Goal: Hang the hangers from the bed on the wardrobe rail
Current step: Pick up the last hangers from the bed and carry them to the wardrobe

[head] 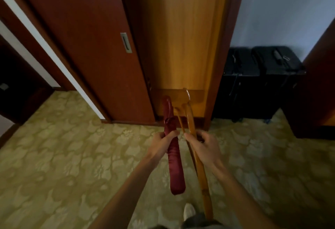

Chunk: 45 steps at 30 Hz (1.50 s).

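Person stands on patterned carpet, facing a wardrobe with its sliding door pushed left, lit wooden interior exposed. No rail in view.

Left hand clenched around a red padded hanger, gripping near its middle; the hanger runs roughly upright in frame, top end near the wardrobe's bottom edge, lower end over the carpet.

Right hand grasps wooden hangers, at least two, exact count unclear. Fingers wrap them around their upper third. Metal hook visible at the top, in front of the wardrobe opening. Lower end of the long wooden piece reaches down beside the person's shoe at bottom edge.

Both hands close together, red hanger and wooden hangers just beside each other, not clearly touching. All hangers held in the air in front of the wardrobe base, none hung.

Black suitcases stand right of the wardrobe against the white wall. Dark furniture at far right edge and far left edge, details blurred.
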Each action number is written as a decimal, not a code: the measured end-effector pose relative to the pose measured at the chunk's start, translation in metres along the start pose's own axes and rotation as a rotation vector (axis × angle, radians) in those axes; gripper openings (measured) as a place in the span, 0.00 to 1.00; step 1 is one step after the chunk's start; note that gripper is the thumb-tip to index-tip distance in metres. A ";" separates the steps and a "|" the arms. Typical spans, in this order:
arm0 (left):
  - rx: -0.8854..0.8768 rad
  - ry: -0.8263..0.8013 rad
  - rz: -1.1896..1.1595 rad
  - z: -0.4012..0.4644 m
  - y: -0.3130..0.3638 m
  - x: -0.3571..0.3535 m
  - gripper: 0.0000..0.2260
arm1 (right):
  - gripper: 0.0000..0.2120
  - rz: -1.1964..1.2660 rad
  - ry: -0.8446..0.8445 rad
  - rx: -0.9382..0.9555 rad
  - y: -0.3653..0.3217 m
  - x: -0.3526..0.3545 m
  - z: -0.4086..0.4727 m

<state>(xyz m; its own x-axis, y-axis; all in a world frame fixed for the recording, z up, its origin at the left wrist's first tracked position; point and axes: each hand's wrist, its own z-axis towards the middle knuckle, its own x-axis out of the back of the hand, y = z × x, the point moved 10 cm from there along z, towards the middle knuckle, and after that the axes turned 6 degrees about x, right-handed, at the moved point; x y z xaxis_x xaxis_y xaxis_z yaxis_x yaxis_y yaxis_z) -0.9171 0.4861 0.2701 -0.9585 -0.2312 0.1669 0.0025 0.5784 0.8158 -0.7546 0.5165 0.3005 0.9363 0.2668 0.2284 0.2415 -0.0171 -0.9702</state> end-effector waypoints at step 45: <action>-0.642 -0.065 -0.155 0.510 0.787 0.209 0.16 | 0.08 0.190 0.093 0.457 -0.458 -0.044 0.827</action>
<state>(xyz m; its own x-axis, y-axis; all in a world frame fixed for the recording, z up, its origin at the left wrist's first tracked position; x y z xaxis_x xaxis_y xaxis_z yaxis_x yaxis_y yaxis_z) -1.2607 1.2918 0.6648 -0.9767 -0.2147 0.0036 0.0133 -0.0438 0.9990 -1.1176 1.3090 0.6680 0.9768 0.2122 0.0301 -0.0523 0.3723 -0.9266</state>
